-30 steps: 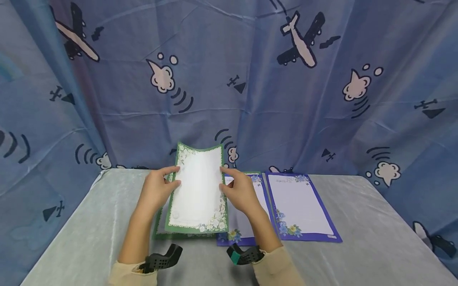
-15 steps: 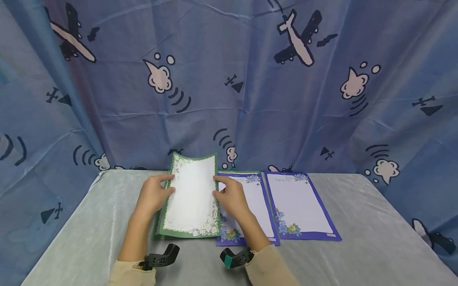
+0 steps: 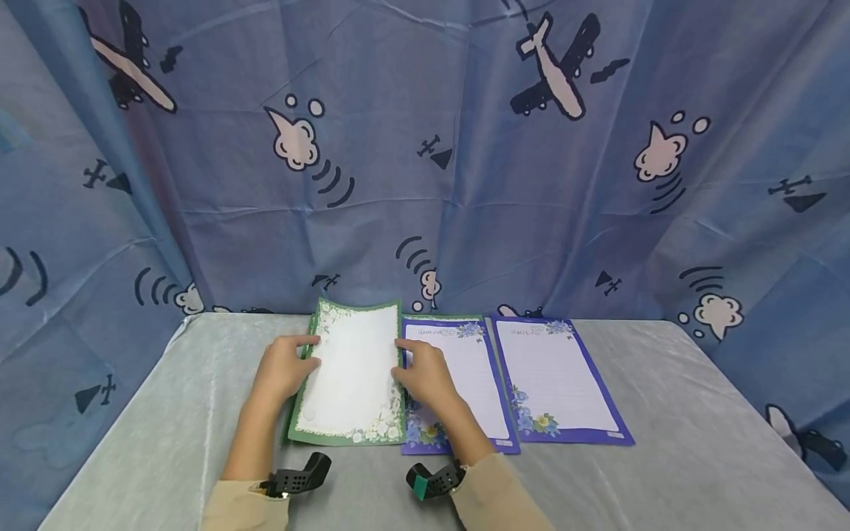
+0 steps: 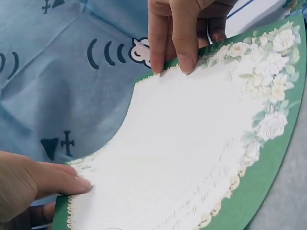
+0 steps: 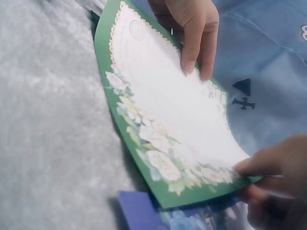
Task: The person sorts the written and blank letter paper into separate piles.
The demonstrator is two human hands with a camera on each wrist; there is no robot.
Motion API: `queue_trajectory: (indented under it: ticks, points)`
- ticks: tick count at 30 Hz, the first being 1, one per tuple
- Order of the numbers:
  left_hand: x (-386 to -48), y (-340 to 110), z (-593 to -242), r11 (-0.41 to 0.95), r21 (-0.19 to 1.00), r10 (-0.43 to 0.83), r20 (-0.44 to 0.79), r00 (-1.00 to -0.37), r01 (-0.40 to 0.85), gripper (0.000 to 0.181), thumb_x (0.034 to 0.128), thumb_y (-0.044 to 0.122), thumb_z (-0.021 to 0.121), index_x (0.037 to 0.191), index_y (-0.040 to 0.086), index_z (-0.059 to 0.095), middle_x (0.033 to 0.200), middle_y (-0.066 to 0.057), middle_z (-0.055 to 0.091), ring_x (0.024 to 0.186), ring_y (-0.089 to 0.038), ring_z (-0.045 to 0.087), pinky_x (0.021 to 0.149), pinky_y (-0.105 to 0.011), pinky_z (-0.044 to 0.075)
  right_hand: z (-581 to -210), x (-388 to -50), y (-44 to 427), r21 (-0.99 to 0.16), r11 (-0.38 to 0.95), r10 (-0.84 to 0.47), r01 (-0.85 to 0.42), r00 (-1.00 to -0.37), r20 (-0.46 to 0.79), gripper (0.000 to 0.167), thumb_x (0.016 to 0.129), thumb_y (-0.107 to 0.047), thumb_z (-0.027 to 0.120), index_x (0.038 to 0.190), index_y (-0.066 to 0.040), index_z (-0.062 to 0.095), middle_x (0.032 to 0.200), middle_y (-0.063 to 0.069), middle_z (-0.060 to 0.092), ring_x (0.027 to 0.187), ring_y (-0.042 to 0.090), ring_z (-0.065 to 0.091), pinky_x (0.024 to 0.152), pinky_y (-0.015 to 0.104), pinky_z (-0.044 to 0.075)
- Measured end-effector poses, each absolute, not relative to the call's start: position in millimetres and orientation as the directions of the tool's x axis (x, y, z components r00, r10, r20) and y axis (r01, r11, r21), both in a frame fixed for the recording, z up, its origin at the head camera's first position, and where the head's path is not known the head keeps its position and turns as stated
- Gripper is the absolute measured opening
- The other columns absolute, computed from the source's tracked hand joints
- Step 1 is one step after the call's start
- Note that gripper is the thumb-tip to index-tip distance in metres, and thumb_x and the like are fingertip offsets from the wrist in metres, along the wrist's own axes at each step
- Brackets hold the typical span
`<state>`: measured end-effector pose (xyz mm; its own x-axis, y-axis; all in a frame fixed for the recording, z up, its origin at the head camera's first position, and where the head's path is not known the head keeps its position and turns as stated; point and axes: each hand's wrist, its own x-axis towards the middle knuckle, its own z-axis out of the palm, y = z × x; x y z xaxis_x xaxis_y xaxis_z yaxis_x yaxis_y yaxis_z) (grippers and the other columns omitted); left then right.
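A green-bordered sheet of floral paper (image 3: pixel 352 369) is pinched at its two long sides, bowed slightly between the hands. My left hand (image 3: pixel 282 367) grips its left edge with thumb and fingers; my right hand (image 3: pixel 428 375) grips the right edge. In the left wrist view the floral paper (image 4: pixel 168 143) curves, its white flowers along one border. The right wrist view shows its lower edge close to the table, beside a purple-bordered sheet's corner (image 5: pixel 139 206). Another green edge shows just beneath its left side in the head view.
Right of the held paper lies a purple-bordered sheet (image 3: pixel 465 383), partly behind my right hand, with a green edge beneath its top. Another purple-bordered sheet (image 3: pixel 558 380) lies farther right. A grey cloth covers the table (image 3: pixel 677 442); a blue printed curtain (image 3: pixel 491 184) hangs behind.
Both hands have lowered the green-bordered paper and moved it left, from above the table onto or just over the green sheet beneath. The purple-bordered sheets stay in place.
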<state>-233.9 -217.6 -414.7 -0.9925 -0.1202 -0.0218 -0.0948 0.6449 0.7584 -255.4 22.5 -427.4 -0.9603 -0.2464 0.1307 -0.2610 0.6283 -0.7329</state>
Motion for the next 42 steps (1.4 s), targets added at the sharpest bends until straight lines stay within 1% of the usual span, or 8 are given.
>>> queue_trajectory:
  ticks: [4, 6, 8, 14, 19, 26, 32, 42]
  points:
    - [-235, -218, -422, 0.662, 0.742, -0.126, -0.026, -0.992, -0.104, 0.043, 0.0920, 0.003, 0.066, 0.135, 0.001, 0.064, 0.080, -0.021, 0.069, 0.058, -0.023, 0.054, 0.059, -0.035, 0.048, -431, -255, 22, -0.733, 0.633, -0.237, -0.247, -0.964, 0.120, 0.051, 0.085, -0.002, 0.072, 0.135, 0.000, 0.063, 0.047, -0.007, 0.029, 0.042, 0.008, 0.022, 0.041, 0.022, 0.025]
    - [-235, -218, -424, 0.670, 0.735, -0.125, -0.027, -0.992, -0.104, 0.042, 0.0920, 0.002, 0.066, 0.134, 0.000, 0.064, 0.118, -0.029, 0.069, 0.093, -0.038, 0.068, 0.078, -0.045, 0.055, -433, -255, 22, -0.729, 0.641, -0.232, -0.243, -0.966, 0.118, 0.050, 0.085, -0.004, 0.073, 0.134, 0.000, 0.064, 0.047, -0.007, 0.029, 0.043, 0.008, 0.021, 0.042, 0.022, 0.024]
    - [-235, -218, -426, 0.678, 0.728, -0.123, -0.025, -0.992, -0.103, 0.042, 0.0918, 0.002, 0.066, 0.134, 0.000, 0.064, 0.143, -0.029, 0.055, 0.129, -0.046, 0.055, 0.097, -0.055, 0.052, -435, -255, 21, -0.721, 0.649, -0.230, -0.244, -0.966, 0.120, 0.049, 0.086, -0.005, 0.073, 0.134, 0.000, 0.064, 0.047, -0.006, 0.028, 0.043, 0.009, 0.021, 0.042, 0.023, 0.023]
    - [-235, -220, -428, 0.680, 0.725, -0.122, -0.028, -0.992, -0.104, 0.042, 0.0914, 0.001, 0.066, 0.133, -0.002, 0.064, 0.143, -0.029, 0.055, 0.137, -0.048, 0.047, 0.105, -0.060, 0.045, -440, -255, 20, -0.660, 0.698, -0.233, -0.279, -0.959, 0.160, 0.047, 0.087, -0.011, 0.076, 0.132, -0.002, 0.066, 0.076, 0.012, 0.071, 0.050, 0.016, 0.047, 0.052, 0.032, 0.046]
    - [-235, -221, -430, 0.690, 0.716, -0.122, -0.028, -0.992, -0.105, 0.042, 0.0913, 0.002, 0.066, 0.133, -0.002, 0.064, 0.143, -0.030, 0.055, 0.134, -0.047, 0.050, 0.105, -0.059, 0.046, -442, -254, 18, -0.607, 0.739, -0.227, -0.292, -0.956, 0.183, 0.046, 0.087, -0.015, 0.078, 0.130, -0.004, 0.068, 0.128, 0.017, 0.070, 0.119, 0.035, 0.067, 0.097, 0.049, 0.055]
    - [-235, -223, -434, 0.708, 0.695, -0.148, -0.031, -0.988, -0.128, 0.045, 0.0915, 0.005, 0.067, 0.136, 0.000, 0.062, 0.144, -0.029, 0.054, 0.097, -0.038, 0.064, 0.083, -0.044, 0.050, -443, -252, 13, -0.556, 0.778, -0.218, -0.291, -0.956, 0.195, 0.046, 0.086, -0.016, 0.079, 0.129, -0.004, 0.069, 0.128, 0.016, 0.070, 0.119, 0.036, 0.067, 0.096, 0.049, 0.055]
    - [-234, -221, -435, 0.760, 0.638, -0.166, 0.011, -0.986, -0.121, 0.049, 0.0909, 0.008, 0.069, 0.138, 0.000, 0.059, 0.141, -0.029, 0.057, 0.128, -0.049, 0.055, 0.100, -0.060, 0.049, -442, -249, 11, -0.499, 0.815, -0.214, -0.293, -0.954, 0.211, 0.041, 0.087, -0.021, 0.078, 0.124, -0.006, 0.072, 0.120, 0.015, 0.074, 0.109, 0.034, 0.071, 0.085, 0.049, 0.059]
    - [-234, -220, -434, 0.775, 0.623, -0.177, 0.053, -0.983, -0.106, 0.053, 0.0889, 0.011, 0.074, 0.138, -0.004, 0.058, 0.143, -0.029, 0.056, 0.135, -0.049, 0.050, 0.106, -0.061, 0.044, -441, -249, 8, -0.546, 0.790, -0.174, -0.278, -0.956, 0.235, 0.038, 0.090, -0.026, 0.076, 0.123, -0.008, 0.073, 0.118, 0.013, 0.075, 0.106, 0.033, 0.073, 0.082, 0.048, 0.059]
